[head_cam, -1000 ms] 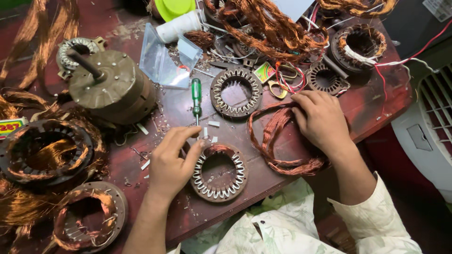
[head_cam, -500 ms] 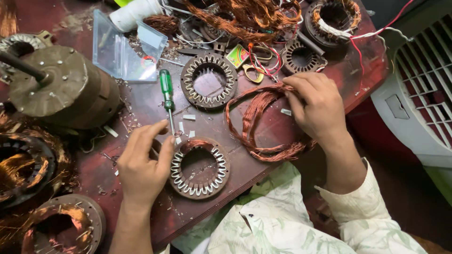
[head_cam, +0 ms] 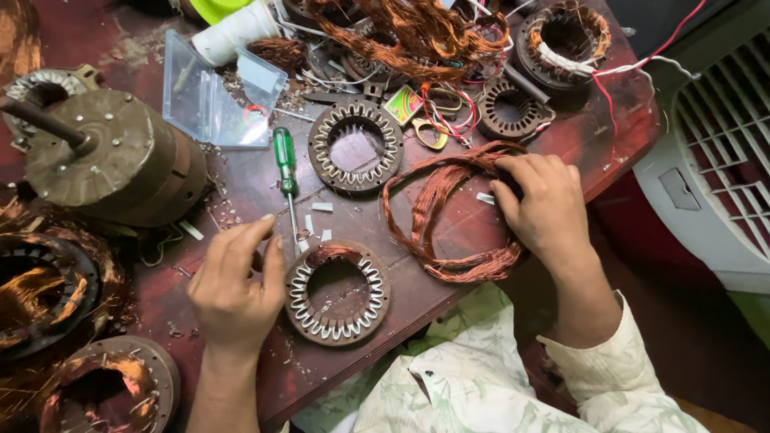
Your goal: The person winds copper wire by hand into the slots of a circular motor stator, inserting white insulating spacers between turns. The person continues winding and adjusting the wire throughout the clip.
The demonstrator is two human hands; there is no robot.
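At a cluttered counter (head_cam: 449, 240), the left hand (head_cam: 237, 285) steadies a bare stator core (head_cam: 338, 292) while the right hand (head_cam: 541, 200) grips a loose copper coil (head_cam: 449, 220), not yet fitted.

Left hand (head_cam: 237, 285) now off the stator ring (head_cam: 338, 291), fingers lifted beside the screwdriver (head_cam: 285, 178).

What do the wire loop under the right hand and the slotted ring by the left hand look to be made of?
The wire loop under the right hand looks like bare or enamelled copper: many thin, shiny reddish-orange strands bundled together. The slotted ring beside the left hand looks like stacked steel, dull brown outside, with pale slot liners, probably paper or plastic, around its inner teeth.
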